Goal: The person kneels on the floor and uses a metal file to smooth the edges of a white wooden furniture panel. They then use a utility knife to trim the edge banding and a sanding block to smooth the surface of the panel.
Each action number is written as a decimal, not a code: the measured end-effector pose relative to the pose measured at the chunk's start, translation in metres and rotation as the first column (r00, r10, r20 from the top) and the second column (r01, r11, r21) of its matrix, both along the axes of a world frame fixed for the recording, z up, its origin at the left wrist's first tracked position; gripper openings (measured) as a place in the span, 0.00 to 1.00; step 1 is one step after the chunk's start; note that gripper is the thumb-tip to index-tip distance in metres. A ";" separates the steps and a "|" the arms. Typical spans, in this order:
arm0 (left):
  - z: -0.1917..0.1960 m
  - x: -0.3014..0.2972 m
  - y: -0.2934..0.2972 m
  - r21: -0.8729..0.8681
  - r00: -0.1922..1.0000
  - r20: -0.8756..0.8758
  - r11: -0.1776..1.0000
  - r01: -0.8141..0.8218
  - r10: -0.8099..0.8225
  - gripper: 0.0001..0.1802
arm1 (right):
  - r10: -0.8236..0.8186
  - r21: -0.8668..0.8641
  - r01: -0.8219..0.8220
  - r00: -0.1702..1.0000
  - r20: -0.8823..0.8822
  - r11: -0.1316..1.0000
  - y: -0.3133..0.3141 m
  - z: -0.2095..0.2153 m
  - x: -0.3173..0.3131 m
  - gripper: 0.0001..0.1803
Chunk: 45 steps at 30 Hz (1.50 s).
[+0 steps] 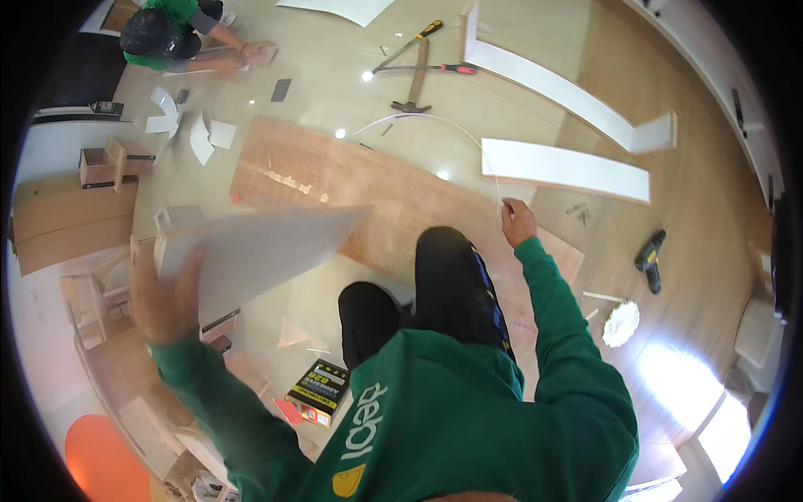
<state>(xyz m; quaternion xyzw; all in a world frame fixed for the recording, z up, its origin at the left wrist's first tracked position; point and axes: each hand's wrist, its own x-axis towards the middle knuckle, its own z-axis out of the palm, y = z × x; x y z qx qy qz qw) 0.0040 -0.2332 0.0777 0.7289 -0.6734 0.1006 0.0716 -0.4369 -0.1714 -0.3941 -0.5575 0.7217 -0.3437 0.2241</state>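
My left hand (166, 297) is raised at the left and grips a large pale grey sheet (259, 243) by its near corner; hand and sheet are motion-blurred. My right hand (517, 221) is out in front, fingers pinched on the end of a thin white strip (435, 121) that arcs across the floor. It hovers over a long wooden board (351, 180) lying flat on the floor. My knees in black trousers rest at the board's near edge.
A hammer (416, 79), screwdrivers and two white panels (565, 167) lie beyond the board. A black drill (650, 259) sits at the right, a black and yellow box (319, 391) near my knee. Another person in green (167, 33) crouches far left by paper scraps.
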 end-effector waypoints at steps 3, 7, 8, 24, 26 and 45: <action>-0.014 -0.007 -0.010 -0.046 0.941 -0.339 0.999 -0.020 0.003 0.27 | 0.158 0.059 -0.154 0.985 -0.072 0.986 -0.115 -0.026 0.008 0.14; -0.012 0.011 0.000 -0.062 0.981 -0.180 0.995 -0.079 0.067 0.27 | 0.192 0.037 -0.189 0.969 -0.157 0.981 -0.285 -0.048 0.033 0.15; -0.004 0.001 -0.007 -0.042 1.000 -0.009 0.999 0.002 -0.002 0.23 | 0.194 0.030 -0.192 0.957 -0.215 0.981 -0.318 -0.059 0.044 0.16; -0.001 0.006 -0.043 0.099 0.982 -0.115 0.985 -0.142 0.153 0.26 | 0.355 0.193 -0.300 0.838 -0.414 0.934 -0.335 -0.083 0.036 0.12; -0.001 -0.009 -0.043 0.117 0.934 -0.242 0.963 -0.242 0.264 0.24 | 0.076 0.503 -0.207 0.960 0.268 0.839 -0.271 0.006 0.083 0.15; 0.015 0.000 0.086 0.122 0.902 -0.405 0.987 -0.107 0.148 0.22 | 0.068 0.171 -0.424 0.493 0.868 0.889 0.043 0.210 0.172 0.14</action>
